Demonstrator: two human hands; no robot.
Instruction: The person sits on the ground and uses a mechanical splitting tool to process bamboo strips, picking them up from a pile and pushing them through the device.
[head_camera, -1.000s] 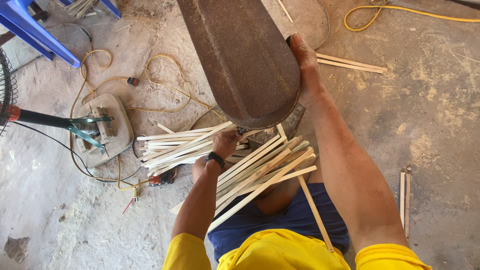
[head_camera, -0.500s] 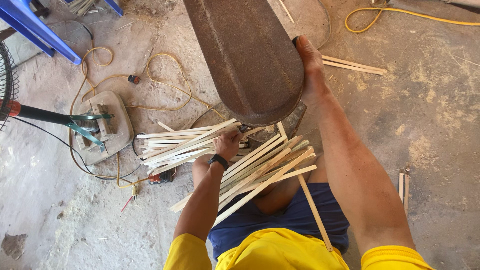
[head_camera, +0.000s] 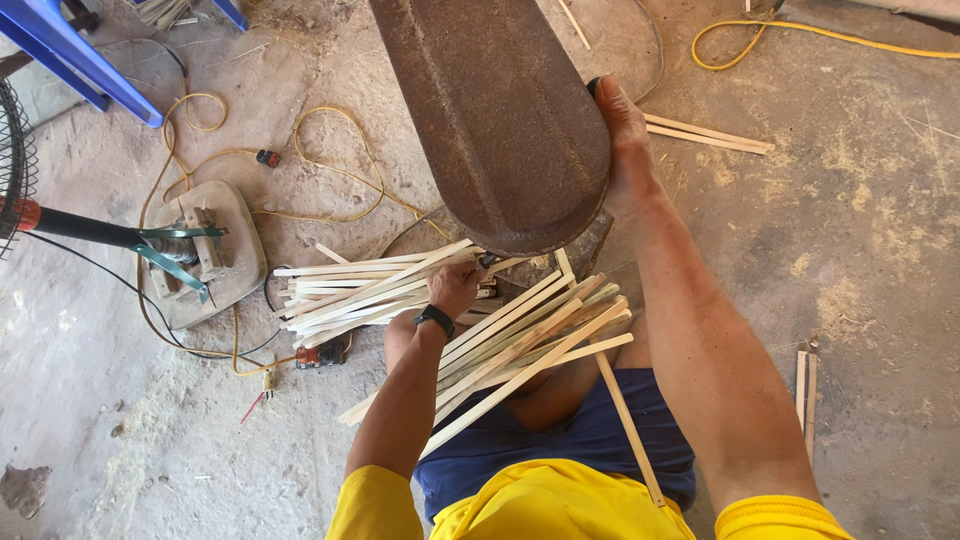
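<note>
My left hand (head_camera: 455, 287) keeps its grip clenched around one pale wooden stick from the fan of sticks (head_camera: 375, 290) on the floor (head_camera: 880, 230), just under the lower edge of the rusty metal cover (head_camera: 495, 110), much as half a second ago. My right hand (head_camera: 625, 140) still rests flat against the cover's right edge, fingers released and grasping nothing. More sticks (head_camera: 530, 345) lie across my lap, and the view has barely shifted.

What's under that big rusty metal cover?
Under the rusty metal cover, stick ends and the left hand show at its lower edge. The right hand rests on its side. Everything beneath is hidden.
</note>
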